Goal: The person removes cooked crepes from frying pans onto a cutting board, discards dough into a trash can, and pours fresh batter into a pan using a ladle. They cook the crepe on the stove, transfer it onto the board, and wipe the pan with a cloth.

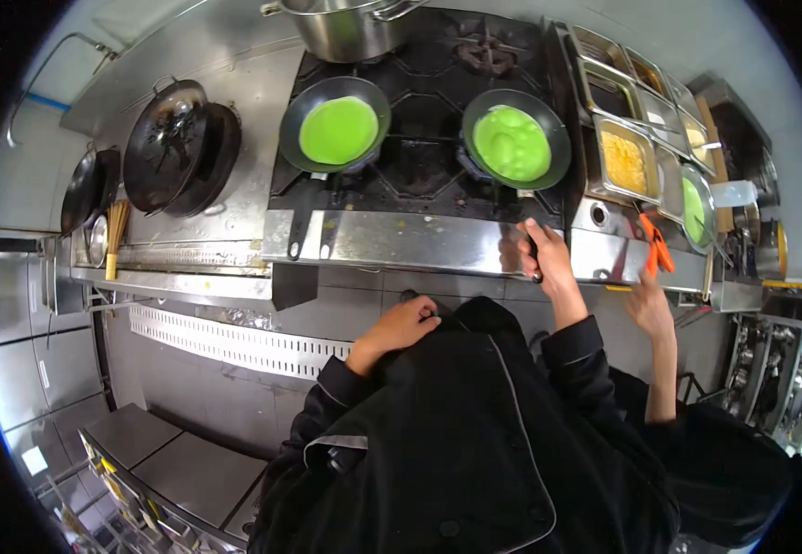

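Observation:
My right hand [546, 252] grips the black handle of the right frying pan [560, 152], which sits on a burner. Bubbly bright green batter [512, 143] covers the base of that pan. My left hand [405, 325] is held near the front of my black jacket with its fingers curled; what they hold, if anything, is hidden. On the left burner stands a second frying pan [290, 138], containing a smooth green layer [338, 130]. Its handle points toward me over the stove's steel front edge [410, 237].
At right, another person's hand [650, 309] is by an orange-handled utensil [657, 245]. Beyond are metal containers, one with yellow shreds [622, 162], and a bowl of green batter [694, 210]. A large pot [346, 35] stands behind; woks [166, 148] lie left.

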The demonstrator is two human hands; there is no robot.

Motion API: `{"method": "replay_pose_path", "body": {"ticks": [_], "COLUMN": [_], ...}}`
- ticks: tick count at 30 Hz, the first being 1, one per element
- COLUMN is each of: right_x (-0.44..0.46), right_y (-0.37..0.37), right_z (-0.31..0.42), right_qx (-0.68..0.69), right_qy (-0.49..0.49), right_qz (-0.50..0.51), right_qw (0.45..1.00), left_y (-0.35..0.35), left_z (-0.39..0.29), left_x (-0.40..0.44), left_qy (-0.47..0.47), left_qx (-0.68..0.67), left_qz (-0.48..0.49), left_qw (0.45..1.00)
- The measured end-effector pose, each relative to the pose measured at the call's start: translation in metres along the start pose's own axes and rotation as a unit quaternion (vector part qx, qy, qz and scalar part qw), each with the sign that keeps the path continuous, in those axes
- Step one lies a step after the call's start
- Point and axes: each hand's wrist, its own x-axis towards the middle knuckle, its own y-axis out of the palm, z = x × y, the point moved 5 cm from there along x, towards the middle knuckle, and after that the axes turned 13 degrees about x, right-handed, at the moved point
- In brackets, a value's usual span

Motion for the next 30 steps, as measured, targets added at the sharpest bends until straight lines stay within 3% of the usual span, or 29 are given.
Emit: {"method": "replay_pose_path", "body": {"ticks": [13,14,15,17,19,20,22,23,26,30], "right_x": [-0.004,-0.004,-0.004,-0.004,-0.002,-0.002,-0.003,-0.002,0.0,0.002], "right_y": [0.008,0.007,0.007,0.006,0.004,0.004,0.005,0.005,0.003,-0.003], "right_z": [0.004,0.005,0.006,0.006,0.007,0.007,0.005,0.005,0.006,-0.005], "right_qx": [0.001,-0.001,-0.004,-0.008,-0.029,-0.039,-0.065,-0.085,-0.09,-0.031], "right_qy": [0.016,0.021,0.025,0.032,0.025,0.022,0.007,-0.012,-0.02,0.014], "right_qz": [0.01,0.01,0.009,0.012,0.009,0.007,0.003,-0.005,0.005,0.043], "right_qw": [1.0,1.0,1.0,0.999,0.999,0.999,0.998,0.996,0.996,0.998], "left_y": [-0.022,-0.038,-0.052,-0.087,-0.129,-0.147,-0.183,-0.183,-0.179,-0.158], "left_z": [0.024,0.043,0.061,0.094,0.106,0.092,0.063,0.066,0.071,0.055], "left_x": [-0.008,-0.011,-0.016,-0.028,-0.037,-0.037,-0.044,-0.042,-0.031,-0.025], "left_qy": [-0.029,-0.078,-0.121,-0.108,-0.068,-0.067,-0.097,-0.096,-0.098,-0.09], "left_qx": [-0.026,-0.226,-0.416,-0.588,-0.676,-0.678,-0.584,-0.586,-0.429,-0.483], "left_qz": [-0.026,-0.058,-0.088,-0.224,-0.289,-0.293,-0.336,-0.34,-0.351,-0.349], "left_qw": [0.999,0.969,0.897,0.77,0.674,0.671,0.733,0.729,0.827,0.798]}}
